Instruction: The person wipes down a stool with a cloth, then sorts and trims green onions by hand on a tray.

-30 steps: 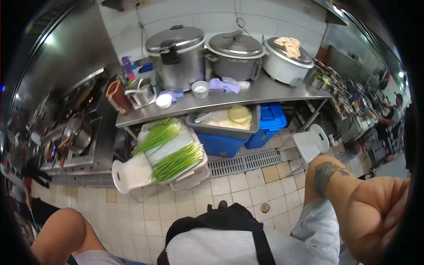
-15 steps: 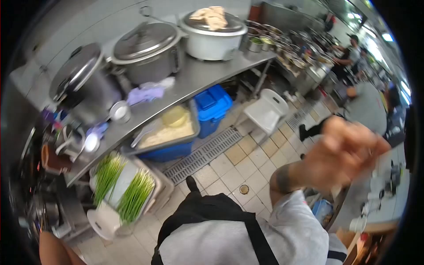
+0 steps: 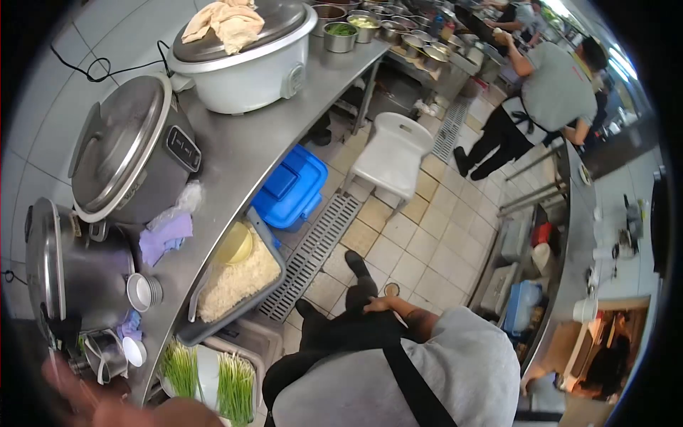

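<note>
My right hand [image 3: 377, 304] rests on the black apron [image 3: 348, 329] over my leg, its fingers spread and nothing seen in it. At the lower left, my left hand [image 3: 75, 388] is smeared by motion beside a metal container [image 3: 105, 354] on the steel counter [image 3: 224, 167]; whether it touches or holds anything is unclear. Close to it are a white bowl [image 3: 134, 351], stacked small bowls [image 3: 144, 292] and a tall metal pot [image 3: 89, 274]. Below the counter edge, bundles of green stalks [image 3: 235, 388] lie in a tray.
A tub of white grains [image 3: 238, 285] with a yellow bowl, a blue lidded bin [image 3: 289, 186] and a white stool [image 3: 391, 158] stand by the counter. Two rice cookers [image 3: 245, 67] are on it. A person [image 3: 551, 89] stands farther back; shelves line the right.
The view has swung right. My right hand has come down from its raised position onto my apron. My left hand has come into view by the metal container.
</note>
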The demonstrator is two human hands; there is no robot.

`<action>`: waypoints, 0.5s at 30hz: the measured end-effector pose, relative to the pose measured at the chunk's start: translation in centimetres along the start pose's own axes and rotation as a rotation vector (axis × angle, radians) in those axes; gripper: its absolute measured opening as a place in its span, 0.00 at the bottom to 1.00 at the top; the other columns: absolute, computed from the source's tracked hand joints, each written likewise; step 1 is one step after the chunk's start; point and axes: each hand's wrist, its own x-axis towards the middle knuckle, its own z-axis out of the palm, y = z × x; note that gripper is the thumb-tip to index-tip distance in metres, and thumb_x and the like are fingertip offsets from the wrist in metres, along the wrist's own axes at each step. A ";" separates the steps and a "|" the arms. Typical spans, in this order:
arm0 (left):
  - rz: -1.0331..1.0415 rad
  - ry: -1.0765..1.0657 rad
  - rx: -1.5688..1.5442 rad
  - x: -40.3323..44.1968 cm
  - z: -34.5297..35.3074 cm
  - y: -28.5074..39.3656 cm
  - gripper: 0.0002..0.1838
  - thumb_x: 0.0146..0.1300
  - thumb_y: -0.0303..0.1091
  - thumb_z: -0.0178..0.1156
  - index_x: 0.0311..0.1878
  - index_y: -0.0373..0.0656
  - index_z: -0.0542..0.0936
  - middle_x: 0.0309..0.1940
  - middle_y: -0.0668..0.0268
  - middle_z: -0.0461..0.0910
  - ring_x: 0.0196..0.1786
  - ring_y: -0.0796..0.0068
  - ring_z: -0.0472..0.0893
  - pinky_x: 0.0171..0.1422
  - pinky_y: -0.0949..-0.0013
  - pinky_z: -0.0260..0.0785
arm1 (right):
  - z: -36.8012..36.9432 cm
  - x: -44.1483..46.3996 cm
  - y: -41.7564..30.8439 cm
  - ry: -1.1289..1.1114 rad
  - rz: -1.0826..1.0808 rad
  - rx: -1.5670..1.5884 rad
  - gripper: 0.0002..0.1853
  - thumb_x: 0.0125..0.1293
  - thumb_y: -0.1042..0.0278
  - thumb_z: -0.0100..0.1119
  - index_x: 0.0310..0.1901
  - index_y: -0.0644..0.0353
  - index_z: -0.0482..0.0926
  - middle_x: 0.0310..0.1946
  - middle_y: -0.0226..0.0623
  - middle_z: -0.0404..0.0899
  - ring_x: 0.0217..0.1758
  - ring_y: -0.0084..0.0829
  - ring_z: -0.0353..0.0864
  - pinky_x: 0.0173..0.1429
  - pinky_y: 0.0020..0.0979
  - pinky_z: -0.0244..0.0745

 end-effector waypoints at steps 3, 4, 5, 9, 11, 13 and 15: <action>-0.714 -0.373 0.152 -14.6 7.6 -3.4 0.14 0.65 0.42 0.46 0.48 0.46 0.72 0.44 0.65 0.74 0.48 0.63 0.71 0.54 0.55 0.62 | -7.3 2.8 0.8 -0.160 0.075 -0.132 0.32 0.56 0.49 0.54 0.62 0.48 0.63 0.55 0.52 0.67 0.57 0.47 0.70 0.48 0.49 0.74; -0.929 -0.541 0.166 -19.6 9.9 -2.8 0.15 0.65 0.42 0.46 0.49 0.46 0.71 0.45 0.64 0.73 0.50 0.61 0.71 0.54 0.52 0.61 | -10.8 5.0 1.5 -0.144 -0.029 -0.334 0.29 0.55 0.53 0.54 0.60 0.49 0.65 0.51 0.52 0.70 0.56 0.48 0.71 0.49 0.48 0.74; -1.107 -0.735 0.157 -24.8 12.0 -1.2 0.16 0.65 0.43 0.46 0.51 0.46 0.71 0.47 0.63 0.73 0.52 0.58 0.70 0.55 0.49 0.61 | -14.6 8.4 2.5 -0.108 -0.211 -0.640 0.28 0.55 0.57 0.54 0.59 0.50 0.67 0.48 0.52 0.73 0.54 0.48 0.73 0.50 0.46 0.74; -1.518 -1.442 0.039 -41.5 17.1 8.8 0.21 0.64 0.46 0.47 0.56 0.47 0.71 0.52 0.59 0.71 0.59 0.48 0.68 0.58 0.37 0.58 | -31.4 12.9 1.7 0.490 -0.062 -0.687 0.28 0.55 0.61 0.55 0.57 0.62 0.67 0.51 0.57 0.70 0.55 0.53 0.71 0.58 0.44 0.68; -1.824 -1.475 -0.080 -48.0 16.6 14.6 0.24 0.63 0.49 0.47 0.58 0.48 0.69 0.57 0.58 0.69 0.62 0.53 0.67 0.63 0.37 0.54 | -37.3 13.9 0.4 0.628 -0.035 -0.497 0.33 0.52 0.55 0.61 0.56 0.66 0.66 0.52 0.56 0.70 0.56 0.53 0.70 0.57 0.45 0.67; -1.930 -1.269 -0.060 -53.4 15.9 20.4 0.23 0.63 0.48 0.47 0.58 0.47 0.70 0.57 0.56 0.69 0.62 0.55 0.67 0.64 0.44 0.57 | -43.3 18.3 2.2 0.842 -0.198 -0.599 0.39 0.45 0.46 0.68 0.54 0.68 0.69 0.46 0.55 0.74 0.53 0.50 0.72 0.53 0.45 0.69; -1.952 -1.042 0.008 -57.6 15.7 24.5 0.22 0.63 0.46 0.47 0.57 0.46 0.71 0.57 0.54 0.69 0.62 0.56 0.67 0.64 0.51 0.60 | -48.6 26.4 9.0 0.999 -0.176 -0.117 0.38 0.47 0.39 0.64 0.51 0.64 0.70 0.32 0.47 0.78 0.34 0.41 0.76 0.37 0.41 0.72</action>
